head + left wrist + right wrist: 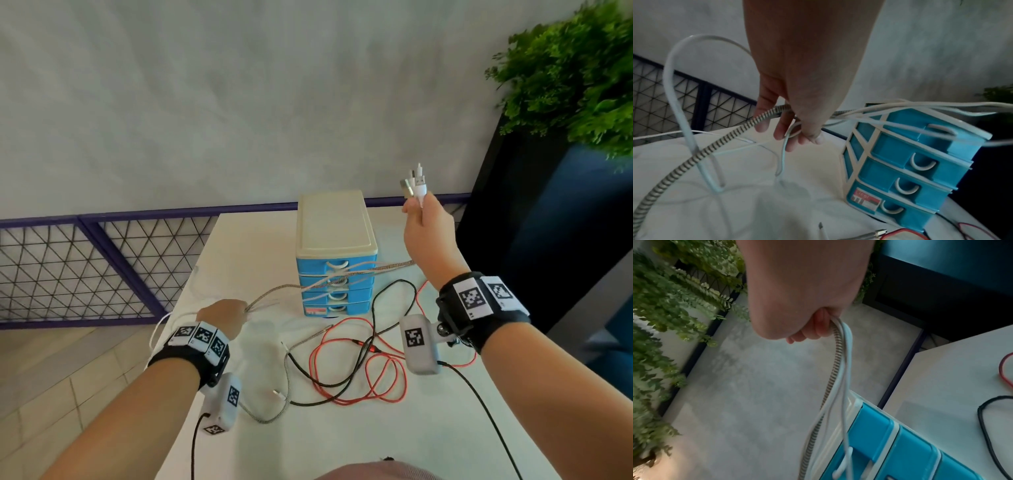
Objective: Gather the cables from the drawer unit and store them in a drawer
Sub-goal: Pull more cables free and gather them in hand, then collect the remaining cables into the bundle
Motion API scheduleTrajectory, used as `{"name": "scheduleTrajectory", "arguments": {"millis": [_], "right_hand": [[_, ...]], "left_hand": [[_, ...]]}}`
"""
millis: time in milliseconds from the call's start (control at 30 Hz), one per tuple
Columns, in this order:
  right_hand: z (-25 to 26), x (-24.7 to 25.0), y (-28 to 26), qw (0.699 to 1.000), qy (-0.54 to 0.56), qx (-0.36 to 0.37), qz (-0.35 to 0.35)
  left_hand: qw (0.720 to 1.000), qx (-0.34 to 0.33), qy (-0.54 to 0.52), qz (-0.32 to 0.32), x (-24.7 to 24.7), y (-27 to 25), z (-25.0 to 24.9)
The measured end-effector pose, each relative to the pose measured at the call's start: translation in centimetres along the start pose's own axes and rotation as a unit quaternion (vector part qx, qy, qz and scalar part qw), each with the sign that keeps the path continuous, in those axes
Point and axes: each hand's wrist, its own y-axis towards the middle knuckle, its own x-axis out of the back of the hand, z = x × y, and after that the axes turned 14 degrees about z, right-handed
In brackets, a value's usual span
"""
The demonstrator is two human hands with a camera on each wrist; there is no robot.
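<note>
A blue drawer unit [337, 277] with a cream lid stands on the white table [246, 246], all its drawers closed. My right hand [423, 222] is raised to the right of it and grips a bundle of white and braided cables [840, 363], their plugs [415, 185] sticking up above the fist. The bundle stretches across the drawer fronts to my left hand [224, 315], whose fingers curl round the braided cable [748, 125] and white cables [785, 146] at the table's left edge. Red cable [370, 377] and black cable [383, 301] lie loose on the table.
A purple-framed mesh railing [102, 270] runs along the table's left and back. A dark planter with green foliage [575, 75] stands at the right. A grey wall is behind. Camera leads trail from both wrists over the near table.
</note>
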Motion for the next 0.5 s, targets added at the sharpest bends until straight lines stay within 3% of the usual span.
{"name": "scheduleTrajectory", "arguments": {"millis": [133, 233, 300, 400, 500], "right_hand": [[1.1, -1.9, -0.9, 0.989, -0.056, 0.027, 0.133], [2.6, -4.4, -2.4, 0.956, -0.109, 0.039, 0.269], [3.4, -6.2, -3.5, 0.938, -0.113, 0.047, 0.324], [4.1, -8.0, -4.3, 0.932, -0.087, 0.046, 0.348], [3.7, -7.9, -3.9, 0.94, -0.086, 0.035, 0.327]], "left_hand": [[0.999, -0.004, 0.028, -0.034, 0.6, -0.4, -1.1], [0.992, -0.006, 0.094, -0.085, 1.7, -1.2, -2.5], [0.982, -0.01, 0.152, -0.109, 2.4, -1.6, -3.8], [0.979, 0.004, 0.185, -0.09, 3.3, -1.8, -4.8], [0.98, 0.023, 0.19, -0.062, 3.5, -1.7, -4.0]]}}
